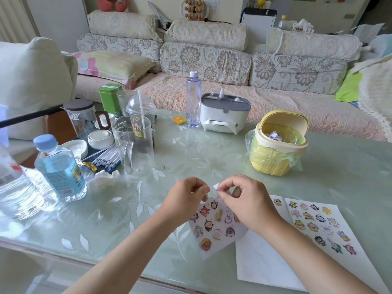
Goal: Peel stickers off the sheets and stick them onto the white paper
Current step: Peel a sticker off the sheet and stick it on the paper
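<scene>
Currently peeling | left hand (184, 201) is pinching sticker sheet (214, 227) up top; right hand (249, 201) is pinching its corner | white paper (265, 266) is lying beside, on desk (212, 155) | risk: hasty pulling tearing a sticker.

Place: a home living room.
Seating: a long sofa (212, 92) with floral cushion covers spans the upper half of the frame. A pastel pillow (112, 64) lies on it at upper left, and a pale armchair (31, 77) stands at the far left.
Table: a low glass-topped coffee table (191, 149) with a leaf pattern fills the lower half.
Drinkware: at left stand a water bottle (60, 168), a glass pitcher (134, 145), a domed plastic cup (141, 111) with a straw, small white cups (100, 139) and a green tin (110, 97).
Household items: a white tissue box (224, 113) sits at centre. A small yellow bin (277, 145) lined with a plastic bag sits right of centre.
Background: a red plush toy (112, 3) sits at the top left, behind the sofa.
</scene>
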`<control>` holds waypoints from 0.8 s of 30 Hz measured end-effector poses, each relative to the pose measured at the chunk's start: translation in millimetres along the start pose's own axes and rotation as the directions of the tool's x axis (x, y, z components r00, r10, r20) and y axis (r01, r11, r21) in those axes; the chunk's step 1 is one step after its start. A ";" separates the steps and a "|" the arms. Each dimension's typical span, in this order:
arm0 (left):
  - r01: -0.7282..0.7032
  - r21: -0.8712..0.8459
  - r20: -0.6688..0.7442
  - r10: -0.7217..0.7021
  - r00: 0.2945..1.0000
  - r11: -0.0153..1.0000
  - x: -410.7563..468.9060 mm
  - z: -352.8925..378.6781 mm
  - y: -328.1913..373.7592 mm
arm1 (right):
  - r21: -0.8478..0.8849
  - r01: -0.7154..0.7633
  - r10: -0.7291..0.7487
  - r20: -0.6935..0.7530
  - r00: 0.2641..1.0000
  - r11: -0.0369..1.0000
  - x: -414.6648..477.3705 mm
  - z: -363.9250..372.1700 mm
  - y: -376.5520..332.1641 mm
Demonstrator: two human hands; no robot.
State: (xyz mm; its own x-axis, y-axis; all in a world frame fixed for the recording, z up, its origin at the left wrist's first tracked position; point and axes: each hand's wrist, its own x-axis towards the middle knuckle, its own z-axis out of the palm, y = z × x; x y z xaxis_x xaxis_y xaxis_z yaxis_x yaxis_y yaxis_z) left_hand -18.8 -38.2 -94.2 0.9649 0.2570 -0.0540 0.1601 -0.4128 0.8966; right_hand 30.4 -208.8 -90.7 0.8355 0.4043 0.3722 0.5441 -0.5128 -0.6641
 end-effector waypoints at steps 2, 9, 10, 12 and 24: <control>-0.050 0.067 0.045 0.047 0.998 0.997 -0.2 0.1 -3.0 | -0.083 -0.026 0.028 0.025 0.999 0.996 -1.9 1.9 4.4; -0.375 0.417 0.277 0.277 0.920 0.828 7.4 -7.5 -25.1 | -0.338 0.304 -0.247 0.203 0.948 0.891 -9.0 16.0 15.4; -0.396 0.449 0.289 0.288 0.913 0.801 8.2 -7.2 -29.0 | -0.332 0.323 -0.254 0.236 0.938 0.886 -10.8 19.2 17.0; -0.435 0.491 0.324 0.306 0.895 0.754 8.8 -5.7 -35.9 | -0.320 0.316 -0.237 0.263 0.935 0.893 -14.2 24.2 20.1; -0.516 0.632 0.343 0.388 0.855 0.579 5.1 -4.0 -55.0 | -0.350 0.338 -0.282 0.202 0.938 0.874 -24.4 27.1 20.6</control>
State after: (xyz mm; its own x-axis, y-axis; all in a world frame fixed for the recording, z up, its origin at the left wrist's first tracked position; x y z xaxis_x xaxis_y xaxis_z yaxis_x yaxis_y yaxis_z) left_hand -23.5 -10.7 -142.1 0.9589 -0.2401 0.1513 -0.2736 -0.9235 0.2689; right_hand 19.1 -208.6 -131.1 0.6145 0.6766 0.4057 0.7848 -0.5765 -0.2272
